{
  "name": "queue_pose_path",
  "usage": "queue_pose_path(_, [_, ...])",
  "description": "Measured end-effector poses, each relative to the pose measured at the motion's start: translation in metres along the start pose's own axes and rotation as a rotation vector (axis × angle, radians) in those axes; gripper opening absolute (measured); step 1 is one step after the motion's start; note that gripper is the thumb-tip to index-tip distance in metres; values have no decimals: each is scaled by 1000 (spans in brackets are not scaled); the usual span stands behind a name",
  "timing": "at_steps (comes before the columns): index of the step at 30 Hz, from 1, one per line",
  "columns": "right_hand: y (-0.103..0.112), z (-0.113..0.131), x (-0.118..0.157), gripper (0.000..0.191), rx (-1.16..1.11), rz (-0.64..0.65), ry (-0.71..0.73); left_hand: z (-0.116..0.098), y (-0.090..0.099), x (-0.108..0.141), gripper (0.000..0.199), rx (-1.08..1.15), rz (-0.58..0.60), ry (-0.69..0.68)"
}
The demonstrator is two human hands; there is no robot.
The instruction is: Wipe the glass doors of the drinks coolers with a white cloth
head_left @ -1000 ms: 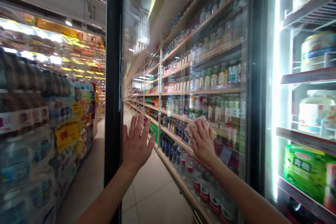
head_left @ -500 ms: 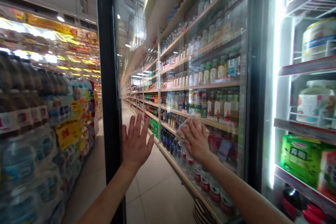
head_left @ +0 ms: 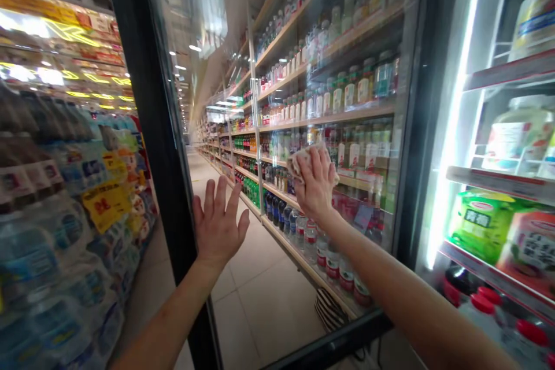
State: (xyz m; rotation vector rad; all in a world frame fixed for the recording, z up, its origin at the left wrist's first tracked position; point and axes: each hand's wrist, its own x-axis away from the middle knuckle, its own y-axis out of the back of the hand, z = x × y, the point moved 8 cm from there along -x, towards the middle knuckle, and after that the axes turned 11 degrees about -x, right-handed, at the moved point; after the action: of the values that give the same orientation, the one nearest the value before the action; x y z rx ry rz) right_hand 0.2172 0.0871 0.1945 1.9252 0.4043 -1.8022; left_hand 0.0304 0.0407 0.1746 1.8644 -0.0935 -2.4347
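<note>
A glass cooler door (head_left: 277,295) with a black frame stands swung open in front of me. My left hand (head_left: 219,222) lies against the glass near the door's left frame, its fingers spread and nothing in it. Higher and to the right, my right hand (head_left: 315,185) presses a pale crumpled cloth (head_left: 299,163) to the pane. The cloth shows past the fingertips; the part beneath the palm is hidden. Through and on the glass appear shelves of bottled drinks (head_left: 286,217), some perhaps reflected.
At right is the lit cooler interior, with green packages (head_left: 479,225), large jars (head_left: 515,136) and red-capped bottles (head_left: 481,306) on shelves. Stacked bottle packs (head_left: 47,277) with a yellow price sign (head_left: 106,202) line the left. A striped item (head_left: 329,309) shows low behind the glass.
My right hand has moved up the glass with the cloth. The left hand stays on the pane near the frame. The view has shifted and tilted, bringing the door's bottom frame into sight.
</note>
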Motion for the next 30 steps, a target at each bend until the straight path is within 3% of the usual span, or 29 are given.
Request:
queue_pose_path(2, [-4,5,0,59,0,21,-6,0,1,0,67,-1,-1,0])
queue_pose_path(6, [-24,57,69,54,-94,320,419,1,4,1,61,2,14,-6])
queue_pose_path(8, [-26,70,95,49,-126,391,601,1,5,4,57,1,33,-20])
queue_pose_path(9, [-24,70,92,48,-132,376,616,1,5,6,55,-2,41,-29])
queue_pose_path(14, [-9,34,7,55,-68,71,211,1,6,17,50,-25,61,-36])
queue_pose_path(16, [-13,43,14,56,-73,124,281,1,7,22,51,-17,72,-31])
queue_pose_path(19, [-24,70,77,51,-143,336,606,0,9,32,51,5,111,-42])
queue_pose_path(21, [-28,73,105,50,-159,418,706,-1,10,39,52,19,141,-52])
queue_pose_path(23, [-25,64,90,50,-145,369,618,-2,10,46,52,24,159,-52])
queue_pose_path(27, [-10,42,29,50,-88,135,301,-4,11,55,53,24,170,-32])
queue_pose_path(28, [-10,44,31,50,-86,136,303,-4,10,57,53,27,174,-26])
queue_pose_path(30, [-14,56,60,45,-102,213,405,-5,10,61,53,36,186,-22])
